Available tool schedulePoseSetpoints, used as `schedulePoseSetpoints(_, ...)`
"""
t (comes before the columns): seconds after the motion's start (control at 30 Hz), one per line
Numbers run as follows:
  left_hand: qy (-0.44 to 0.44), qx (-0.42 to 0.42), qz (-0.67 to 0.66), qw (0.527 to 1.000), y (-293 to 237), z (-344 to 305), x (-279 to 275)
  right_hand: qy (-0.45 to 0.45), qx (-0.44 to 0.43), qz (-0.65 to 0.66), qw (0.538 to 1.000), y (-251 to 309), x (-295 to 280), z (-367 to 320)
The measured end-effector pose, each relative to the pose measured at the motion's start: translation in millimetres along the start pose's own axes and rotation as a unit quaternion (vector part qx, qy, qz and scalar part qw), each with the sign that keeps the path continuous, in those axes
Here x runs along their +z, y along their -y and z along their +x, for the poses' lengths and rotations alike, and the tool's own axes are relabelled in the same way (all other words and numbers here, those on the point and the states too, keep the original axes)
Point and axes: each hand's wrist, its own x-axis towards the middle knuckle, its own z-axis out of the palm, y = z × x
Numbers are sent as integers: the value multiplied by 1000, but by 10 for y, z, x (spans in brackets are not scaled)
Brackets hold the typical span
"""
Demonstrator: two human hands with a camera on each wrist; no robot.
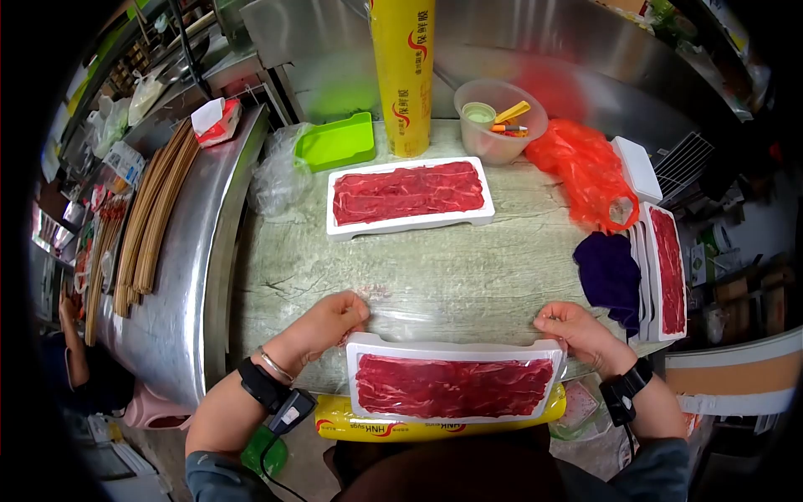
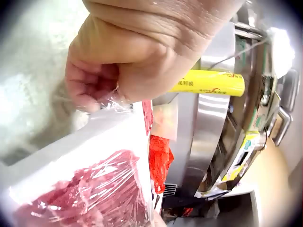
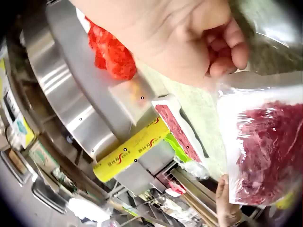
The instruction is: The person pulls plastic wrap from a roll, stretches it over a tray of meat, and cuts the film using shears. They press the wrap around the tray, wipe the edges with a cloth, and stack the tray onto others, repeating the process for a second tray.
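A white tray of red sliced meat (image 1: 456, 385) under clear film is tilted at the table's near edge, above a yellow film roll (image 1: 335, 421). The left hand (image 1: 330, 325) pinches the clear film at the tray's left corner; in the left wrist view that hand (image 2: 137, 52) has curled fingers on bunched film (image 2: 116, 105). At the right corner the right hand (image 1: 577, 330) pinches the film too, and in the right wrist view this hand (image 3: 189, 42) has its fingers curled beside the wrapped tray (image 3: 270, 151).
Another meat tray (image 1: 408, 197) lies farther back, before an upright yellow roll (image 1: 403, 84). Around it are a green tray (image 1: 339, 144), a plastic tub (image 1: 500, 125), a red bag (image 1: 585, 167), a dark cloth (image 1: 608, 276) and stacked trays (image 1: 667, 272). Wooden skewers (image 1: 159, 209) lie left.
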Motion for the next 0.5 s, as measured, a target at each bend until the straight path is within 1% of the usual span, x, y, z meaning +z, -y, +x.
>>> schedulePoseSetpoints(0.03,-5,-21,-10,1000,57,-12,11,-7,-2,20,1000,-72,-3,-46)
schedulePoseSetpoints(0.07,-18,-43,-75,996,112,-47,48,-7,-5,39,999,-139,6,-59)
schedulePoseSetpoints(0.1,-12,-41,-85,995,122,-72,49,-3,-7,58,998,-153,54,-21)
schedulePoseSetpoints(0.17,-2,-35,-105,994,115,-136,31,-22,27,57,998,163,253,-274)
schedulePoseSetpoints(0.2,8,-42,-110,993,150,-134,-10,-12,32,71,997,56,198,-211)
schedulePoseSetpoints(0.23,10,-39,-88,995,119,-174,-2,-5,36,85,996,-90,107,-156)
schedulePoseSetpoints(0.3,21,-35,-40,998,33,-259,37,-8,19,92,996,-169,81,-116)
schedulePoseSetpoints(0.33,45,-34,-21,998,18,-292,22,-12,12,97,995,-185,81,-120)
schedulePoseSetpoints(0.43,93,0,-67,993,48,-385,-9,-9,-4,107,994,-194,115,-156)
schedulePoseSetpoints(0.5,100,59,-82,990,190,-405,-15,-4,-57,173,983,-260,171,-200)
